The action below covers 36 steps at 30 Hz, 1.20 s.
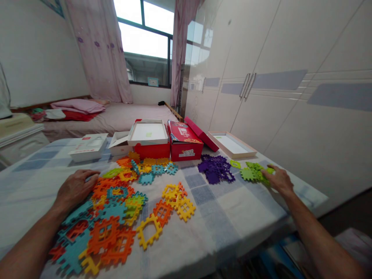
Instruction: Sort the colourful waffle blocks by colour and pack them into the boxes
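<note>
My left hand [76, 188] lies at the left edge of a large mixed pile of toothed plastic building pieces [113, 209] in orange, teal, yellow and green. Its fingers are stretched out, touching the pile and holding nothing that I can see. On the right, my right hand [279, 179] reaches a small heap of lime-green building pieces [249, 174], with thumb and fingers closed about a green building piece [270, 171]. A heap of purple building pieces [214, 169] sits left of the green ones. Between the piles lie several loose yellow and orange pieces [162, 212].
Along the table's far side stand a red box [186, 151], an open white box lid [148, 131], a white box [88, 148] and a shallow tray-like lid [232, 144]. A checked cloth [209, 217] covers the table. Beyond are a bed [139, 110] and a wardrobe [261, 77].
</note>
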Motion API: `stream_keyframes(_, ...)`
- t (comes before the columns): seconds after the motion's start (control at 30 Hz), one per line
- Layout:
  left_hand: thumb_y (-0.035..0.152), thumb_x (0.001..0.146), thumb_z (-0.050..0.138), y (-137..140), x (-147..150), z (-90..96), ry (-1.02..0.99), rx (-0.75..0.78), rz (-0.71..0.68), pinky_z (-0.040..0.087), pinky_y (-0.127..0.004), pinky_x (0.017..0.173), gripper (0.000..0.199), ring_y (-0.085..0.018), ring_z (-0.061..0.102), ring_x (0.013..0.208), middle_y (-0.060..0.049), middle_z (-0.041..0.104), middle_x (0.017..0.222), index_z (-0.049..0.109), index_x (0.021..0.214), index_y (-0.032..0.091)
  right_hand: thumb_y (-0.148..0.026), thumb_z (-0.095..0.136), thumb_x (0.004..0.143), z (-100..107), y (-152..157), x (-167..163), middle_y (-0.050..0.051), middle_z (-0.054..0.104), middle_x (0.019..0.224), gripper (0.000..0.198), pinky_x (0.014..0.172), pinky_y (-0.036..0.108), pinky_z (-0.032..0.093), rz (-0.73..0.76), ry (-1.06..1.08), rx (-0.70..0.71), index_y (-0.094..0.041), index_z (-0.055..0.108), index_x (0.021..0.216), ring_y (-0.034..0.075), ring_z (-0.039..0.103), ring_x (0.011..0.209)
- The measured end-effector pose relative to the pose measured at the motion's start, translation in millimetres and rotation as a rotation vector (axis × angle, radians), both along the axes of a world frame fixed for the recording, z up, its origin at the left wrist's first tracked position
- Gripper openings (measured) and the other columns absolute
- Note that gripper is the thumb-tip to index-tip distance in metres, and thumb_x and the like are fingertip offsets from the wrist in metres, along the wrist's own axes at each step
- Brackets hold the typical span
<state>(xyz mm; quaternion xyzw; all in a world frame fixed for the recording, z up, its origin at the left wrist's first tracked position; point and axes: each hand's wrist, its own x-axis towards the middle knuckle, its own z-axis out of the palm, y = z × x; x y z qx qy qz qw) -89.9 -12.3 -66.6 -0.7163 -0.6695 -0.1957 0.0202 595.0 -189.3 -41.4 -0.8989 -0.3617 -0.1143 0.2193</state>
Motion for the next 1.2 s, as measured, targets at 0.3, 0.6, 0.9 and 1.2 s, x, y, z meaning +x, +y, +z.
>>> stream_keyframes(0.3, 0.045, 0.08, 0.029, 2.0, -1.0, -2.2, -0.032, 0.031, -0.015, 0.047, -0.037, 0.091, 0.051, -0.027, 0.062, 0.1, -0.013, 0.065, 0.111, 0.07, 0.095, 0.019, -0.026, 0.046, 0.084, 2.1, 58.8, -58.3, 0.011, 0.063, 0.121, 0.033, 0.097, 0.044, 0.038, 0.576, -0.243, -0.111, -0.019, 0.068, 0.108, 0.027, 0.05, 0.117)
stream_keyframes(0.6, 0.034, 0.081, 0.036, -11.4, 14.3, 6.9, -0.025, 0.087, 0.029, 0.045, -0.029, 0.093, 0.043, -0.021, 0.061, 0.101, -0.01, 0.068, 0.105, 0.072, 0.096, 0.017, -0.018, 0.055, 0.075, -6.8, 64.8, -40.9, 0.021, 0.067, 0.1, 0.014, 0.095, 0.063, 0.031, 0.536, -0.312, -0.244, -0.025, 0.063, 0.065, 0.036, 0.054, 0.109)
stream_keyframes(0.9, 0.032, 0.084, 0.039, -9.1, 13.1, 0.6, -0.051, 0.111, 0.032, 0.045, -0.03, 0.093, 0.04, -0.021, 0.06, 0.1, -0.01, 0.067, 0.104, 0.073, 0.099, 0.017, -0.038, 0.05, 0.084, 37.4, 55.7, -236.4, 0.008, 0.064, 0.115, 0.031, 0.092, 0.044, 0.046, 1.166, 0.174, -0.1, -0.025, 0.064, 0.109, 0.026, 0.06, 0.103)
stream_keyframes(1.2, 0.03, 0.085, 0.039, -9.1, 12.7, 0.6, -0.046, 0.113, 0.026, 0.045, -0.031, 0.093, 0.039, -0.021, 0.06, 0.098, -0.01, 0.066, 0.104, 0.072, 0.099, 0.016, -0.037, 0.061, 0.082, 24.7, 46.0, -397.1, 0.012, 0.053, 0.129, 0.053, 0.097, 0.043, 0.038, 1.688, 0.099, -0.221, -0.019, 0.05, 0.131, 0.027, 0.047, 0.117)
